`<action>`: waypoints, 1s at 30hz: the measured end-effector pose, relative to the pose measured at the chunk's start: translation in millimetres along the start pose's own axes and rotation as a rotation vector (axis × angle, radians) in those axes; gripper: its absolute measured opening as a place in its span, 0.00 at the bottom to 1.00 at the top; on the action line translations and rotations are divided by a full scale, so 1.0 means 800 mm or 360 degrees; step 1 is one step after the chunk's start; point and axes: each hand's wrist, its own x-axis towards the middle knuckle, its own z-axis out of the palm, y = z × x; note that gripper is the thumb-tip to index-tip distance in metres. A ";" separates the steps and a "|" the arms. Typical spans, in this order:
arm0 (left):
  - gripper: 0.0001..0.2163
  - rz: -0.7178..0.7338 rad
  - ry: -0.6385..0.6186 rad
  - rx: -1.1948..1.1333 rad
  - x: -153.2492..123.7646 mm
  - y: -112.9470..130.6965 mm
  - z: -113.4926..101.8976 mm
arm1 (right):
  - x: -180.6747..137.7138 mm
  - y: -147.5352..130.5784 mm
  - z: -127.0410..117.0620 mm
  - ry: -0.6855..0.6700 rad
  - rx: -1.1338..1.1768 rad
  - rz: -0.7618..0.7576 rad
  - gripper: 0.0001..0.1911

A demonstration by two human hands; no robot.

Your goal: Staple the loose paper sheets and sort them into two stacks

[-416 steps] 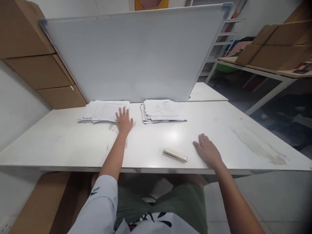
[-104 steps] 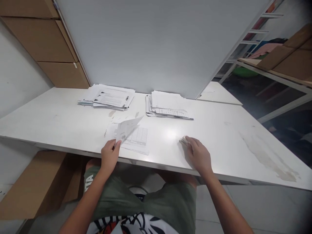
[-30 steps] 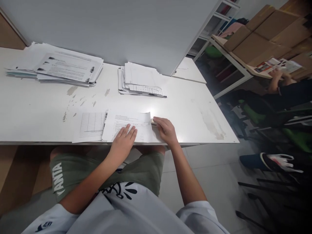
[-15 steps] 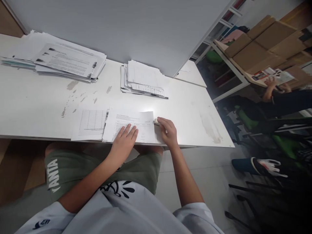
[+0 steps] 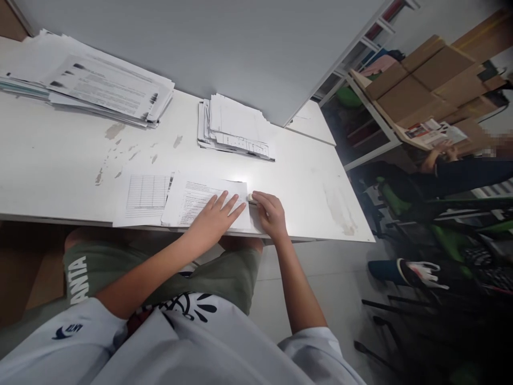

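1. Take the sheet (image 5: 188, 203) as the centre of your clock, with 12 pointing away from you. It lies flat near the close edge of the desk (image 5: 298, 176).
2. Your left hand (image 5: 212, 220) lies over the right part of the sheet, fingers spread, seemingly resting on the paper.
3. Your right hand (image 5: 272, 214) is at 3 o'clock, fingers curled and pinching the stapler (image 5: 250, 198). Only its pale near end shows, right by the sheet's edge; I cannot tell whether paper sits between its arms.
4. At 9 o'clock the grid sheet (image 5: 147, 197) lies face up, its right side meeting or running under your sheet; which of these is unclear.
5. The 2 stacks are out of your hands' way: the big stack (image 5: 112, 83) at about 11 o'clock, the small stack (image 5: 240, 123) at about 1 o'clock.
6. As I judge it, the step in hand is steadying and lining up: 1 hand flattens the paper while the other readies the stapler at its edge.
7. The next move calls for firm left fingers, so the sheet cannot slide, and for the stapler to be level and square to the edge before your right hand presses. Check the paper's edges agree; pressing early could fasten it crooked.
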 end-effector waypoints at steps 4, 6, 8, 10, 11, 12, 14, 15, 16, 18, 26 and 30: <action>0.24 0.0114 -0.0074 0.0083 0.018 -0.001 0.003 | 0.002 0.000 0.001 0.0016 0.0019 0.0005 0.20; 0.23 0.0159 -0.0102 0.0148 0.018 -0.003 0.004 | 0.003 0.000 0.000 0.0025 0.0032 0.0021 0.19; 0.23 0.0207 -0.0087 0.0178 0.017 -0.006 0.004 | 0.003 0.001 0.000 0.0011 0.0041 0.0027 0.20; 0.23 0.0258 -0.0045 0.0174 0.015 -0.008 0.004 | 0.003 0.001 0.000 -0.0026 0.0047 0.0018 0.20; 0.23 0.0279 -0.0025 0.0170 0.015 -0.008 0.003 | 0.002 0.001 0.000 -0.0048 0.0045 0.0016 0.19; 0.22 0.0295 -0.0010 0.0169 0.015 -0.008 0.003 | 0.002 0.000 0.000 -0.0067 0.0039 0.0019 0.19; 0.22 0.0319 0.0005 0.0171 0.017 -0.008 0.003 | 0.003 0.000 0.000 -0.0086 0.0023 0.0038 0.19; 0.22 0.0328 0.0011 0.0169 0.018 -0.007 0.003 | 0.003 -0.001 0.000 -0.0085 0.0017 0.0046 0.19; 0.21 0.0338 0.0019 0.0165 0.020 -0.006 0.004 | 0.003 -0.002 0.000 -0.0081 0.0017 0.0046 0.19; 0.20 0.0354 0.0048 0.0160 0.021 -0.004 0.006 | 0.004 -0.002 0.000 -0.0069 0.0029 0.0035 0.19; 0.19 0.0445 0.0187 0.0153 0.018 -0.006 0.014 | 0.005 0.002 0.006 -0.0140 0.0025 0.0010 0.18; 0.20 0.0429 0.0193 0.0121 0.021 -0.009 0.017 | 0.007 0.002 0.007 -0.0207 -0.0029 -0.0043 0.19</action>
